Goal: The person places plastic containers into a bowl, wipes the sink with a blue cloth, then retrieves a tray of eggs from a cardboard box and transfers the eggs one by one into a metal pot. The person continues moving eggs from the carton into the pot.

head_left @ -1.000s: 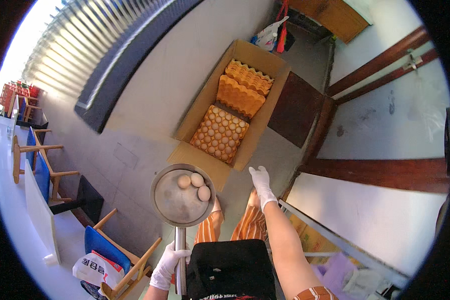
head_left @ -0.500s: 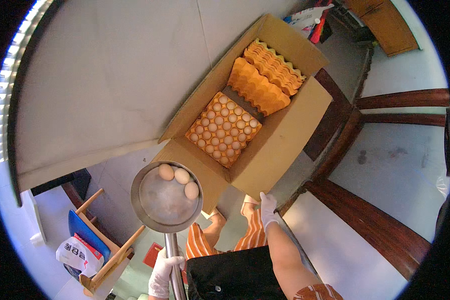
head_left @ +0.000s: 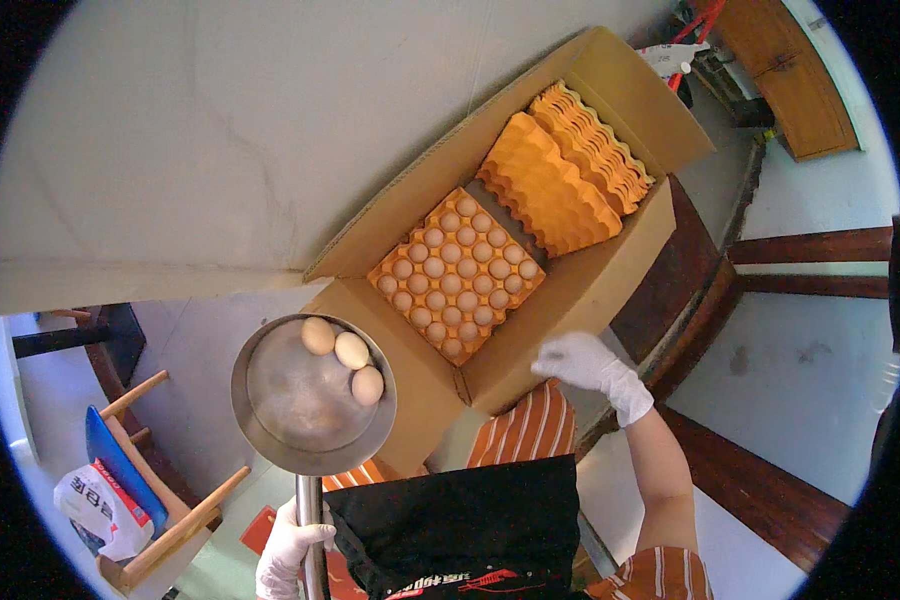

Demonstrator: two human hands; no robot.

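My left hand [head_left: 288, 552], in a white glove, is closed round the handle of a metal saucepan [head_left: 295, 400]. Three eggs [head_left: 351, 350] lie together at the right side of the pan's bottom. My right hand [head_left: 578, 362], gloved too and slightly blurred, hovers with fingers stretched out by the near right wall of a long cardboard box [head_left: 610, 290]; nothing shows in it. Inside the box, an orange egg tray [head_left: 384, 268] full of eggs [head_left: 467, 268] sits at the near end. Stacked orange trays [head_left: 550, 185] lean at the far end.
A light wall [head_left: 210, 150] runs along the box's left side. At lower left stands a wooden chair [head_left: 185, 525] with a white plastic bag [head_left: 105, 510] on it. Dark wooden beams [head_left: 760, 470] cross on the right, and a wooden cabinet [head_left: 795, 75] stands at far right.
My right hand has left the box's near flap corner and moved up and right. The saucepan has shifted slightly left in view, still in my left hand.
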